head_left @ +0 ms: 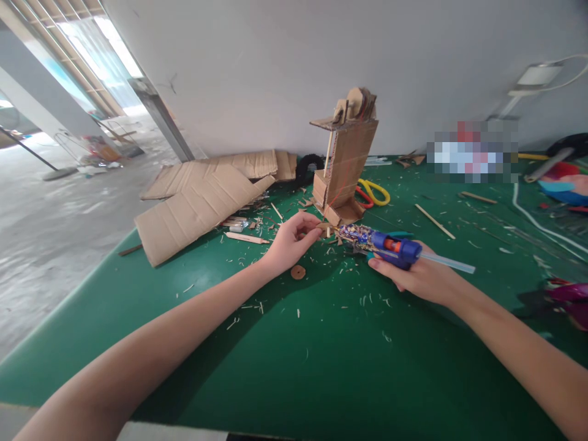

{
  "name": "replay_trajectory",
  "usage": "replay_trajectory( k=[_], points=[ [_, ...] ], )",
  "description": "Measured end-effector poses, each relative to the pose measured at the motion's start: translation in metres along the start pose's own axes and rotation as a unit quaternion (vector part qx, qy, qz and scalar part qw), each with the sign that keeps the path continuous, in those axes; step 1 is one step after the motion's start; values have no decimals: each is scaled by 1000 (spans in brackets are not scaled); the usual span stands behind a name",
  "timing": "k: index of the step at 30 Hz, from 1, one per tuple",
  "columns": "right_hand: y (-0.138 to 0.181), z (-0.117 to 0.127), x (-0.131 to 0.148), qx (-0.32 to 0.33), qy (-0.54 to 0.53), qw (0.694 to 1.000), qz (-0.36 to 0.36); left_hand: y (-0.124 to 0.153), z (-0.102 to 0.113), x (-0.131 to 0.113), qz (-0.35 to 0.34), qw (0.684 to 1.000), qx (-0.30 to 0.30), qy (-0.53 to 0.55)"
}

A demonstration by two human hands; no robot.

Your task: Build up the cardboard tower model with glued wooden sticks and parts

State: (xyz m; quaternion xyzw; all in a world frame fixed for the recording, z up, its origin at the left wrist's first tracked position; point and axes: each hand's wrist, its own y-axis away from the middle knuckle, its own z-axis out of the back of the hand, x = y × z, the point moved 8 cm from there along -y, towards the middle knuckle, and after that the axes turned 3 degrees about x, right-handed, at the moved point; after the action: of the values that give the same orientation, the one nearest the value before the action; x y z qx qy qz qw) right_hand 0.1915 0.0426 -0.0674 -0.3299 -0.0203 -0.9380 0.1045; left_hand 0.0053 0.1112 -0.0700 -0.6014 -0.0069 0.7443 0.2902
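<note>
My left hand (293, 242) pinches a small cardboard piece (325, 228) with a short pale wooden peg on it; my fingers partly hide the piece. In my right hand (425, 278) is a blue hot glue gun (379, 242), its nozzle pointing left, right beside the small piece. A clear glue stick (452, 262) juts out of the gun's back end. Just below my left hand, a small round cardboard disc (298, 272) with a centre hole lies on the green table (285, 361). Behind both hands stands a tall cardboard model (353, 160) with round parts on top.
Folded cardboard sheets (202, 205) lie at the back left, near a wooden-coloured pencil-like stick (247, 237). Yellow-and-red scissor handles (377, 192) show behind the model. A thin wooden stick (434, 221) lies to the right. Shavings litter the table, and a white cable (528, 211) runs along the right.
</note>
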Motion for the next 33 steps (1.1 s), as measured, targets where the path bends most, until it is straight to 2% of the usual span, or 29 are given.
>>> replay_trajectory(
  k=[6, 13, 21, 24, 28, 33],
  points=[
    [-1, 1, 2, -2, 0, 1000, 5, 0, 1, 0, -3, 1000, -3, -12],
    [0, 2, 4, -4, 3, 1000, 10, 0, -2, 1, 7, 1000, 10, 27],
    [1, 3, 4, -12, -58, 998, 34, -1, -1, -2, -21, 1000, 10, 5],
    [1, 4, 0, -12, -65, 998, 22, -1, 0, 0, -27, 1000, 4, 8],
    [3, 6, -4, -20, -71, 997, -1, 0, 0, 5, -12, 1000, -6, 5],
    [3, 4, -6, -20, -113, 993, 6, 2, -3, 4, -6, 1000, 1, -16]
  ],
)
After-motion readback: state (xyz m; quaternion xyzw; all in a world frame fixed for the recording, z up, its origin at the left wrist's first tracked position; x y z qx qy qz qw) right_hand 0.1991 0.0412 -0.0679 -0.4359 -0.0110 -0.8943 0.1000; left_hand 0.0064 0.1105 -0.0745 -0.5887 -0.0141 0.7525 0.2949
